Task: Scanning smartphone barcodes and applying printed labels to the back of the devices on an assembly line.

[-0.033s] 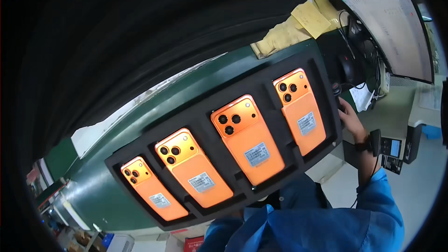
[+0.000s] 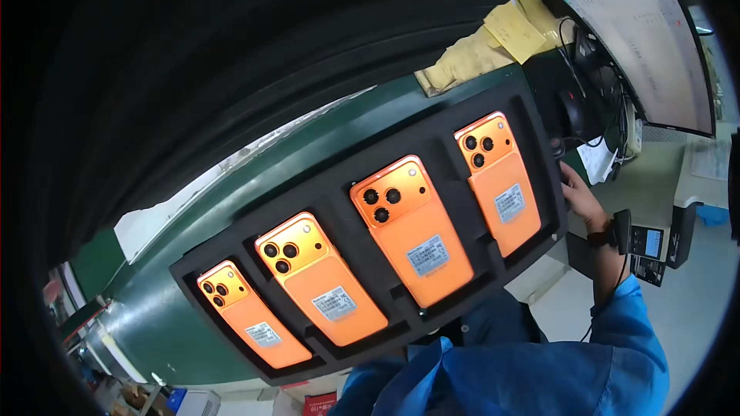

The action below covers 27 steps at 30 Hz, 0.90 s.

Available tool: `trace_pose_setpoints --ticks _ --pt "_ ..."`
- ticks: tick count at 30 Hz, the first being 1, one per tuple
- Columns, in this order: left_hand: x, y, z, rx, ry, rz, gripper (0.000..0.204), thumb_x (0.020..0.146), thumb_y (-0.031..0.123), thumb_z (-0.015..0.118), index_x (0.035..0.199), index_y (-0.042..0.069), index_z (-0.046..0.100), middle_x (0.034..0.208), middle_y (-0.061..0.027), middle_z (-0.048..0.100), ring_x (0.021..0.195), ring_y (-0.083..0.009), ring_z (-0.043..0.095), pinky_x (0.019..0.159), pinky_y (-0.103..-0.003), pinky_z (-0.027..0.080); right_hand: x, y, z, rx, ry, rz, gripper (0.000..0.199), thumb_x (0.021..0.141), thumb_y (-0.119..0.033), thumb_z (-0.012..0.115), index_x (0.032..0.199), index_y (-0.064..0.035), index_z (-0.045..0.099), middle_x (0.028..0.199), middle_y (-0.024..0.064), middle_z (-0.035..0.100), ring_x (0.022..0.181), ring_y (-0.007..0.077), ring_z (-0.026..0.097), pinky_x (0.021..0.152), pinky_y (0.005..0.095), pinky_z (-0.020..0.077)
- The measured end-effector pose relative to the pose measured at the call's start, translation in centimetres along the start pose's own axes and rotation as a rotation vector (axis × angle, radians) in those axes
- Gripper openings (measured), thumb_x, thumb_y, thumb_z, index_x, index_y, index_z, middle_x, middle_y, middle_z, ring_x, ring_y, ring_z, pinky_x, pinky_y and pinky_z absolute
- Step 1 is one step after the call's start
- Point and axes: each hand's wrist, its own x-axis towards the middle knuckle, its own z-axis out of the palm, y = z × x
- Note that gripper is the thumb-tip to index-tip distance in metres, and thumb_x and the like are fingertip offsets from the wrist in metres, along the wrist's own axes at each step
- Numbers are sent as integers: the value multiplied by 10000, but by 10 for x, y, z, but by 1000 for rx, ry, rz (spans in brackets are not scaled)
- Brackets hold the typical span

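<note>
Head view: four orange phones (image 2: 412,227) lie camera side up in a black tray (image 2: 330,199) over the green tabletop (image 2: 146,323).
At the tray's right end is the right hand (image 2: 582,196), fingertips partly hidden, so I cannot tell whether it is clamped there; the left hand is out of sight. The tray looks like light, matte foam, likely to flex, so support at both end walls seems best. The phones look rigid, smooth and denser, probably slippery and fragile: pinch their long side edges, clear of the camera lenses (image 2: 371,196) and pale labels (image 2: 428,255).
</note>
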Motion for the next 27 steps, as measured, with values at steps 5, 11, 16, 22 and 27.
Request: trace_pose_setpoints --ticks 5,11,16,22,27 --pt "-5 -21 -33 18 -27 -14 311 830 177 644 1110 43 633 1092 -177 643 1004 -321 631 883 -403 501 -21 -31 -4 397 -32 170 529 958 -333 557 1390 -73 397 796 2 501 554 60 466 456 197 379" --pt "-12 -30 -63 49 -20 19 327 834 181 645 1128 40 626 1107 -173 640 1019 -321 625 891 -402 496 -114 -110 18 804 -86 48 700 975 -525 424 1458 -34 296 733 17 448 449 70 403 363 195 361" --pt "4 -33 -46 98 34 105 340 838 184 646 1143 37 620 1120 -169 639 1031 -321 620 897 -401 492 -131 -116 65 762 -282 20 659 993 -495 394 1428 -6 328 748 22 447 473 64 413 388 189 375" --pt "61 -30 -18 143 154 300 356 842 189 648 1161 34 613 1136 -164 636 1046 -322 614 904 -400 486 -132 -91 81 595 -306 -97 488 1011 -476 375 1223 -46 467 762 15 472 495 53 435 397 195 388" --pt "27 22 -68 -13 107 670 370 846 192 648 1175 31 606 1149 -161 634 1058 -322 609 910 -399 482 -150 -79 89 580 -268 -208 493 1022 -467 353 1220 -30 470 760 -5 478 495 40 436 399 185 394"
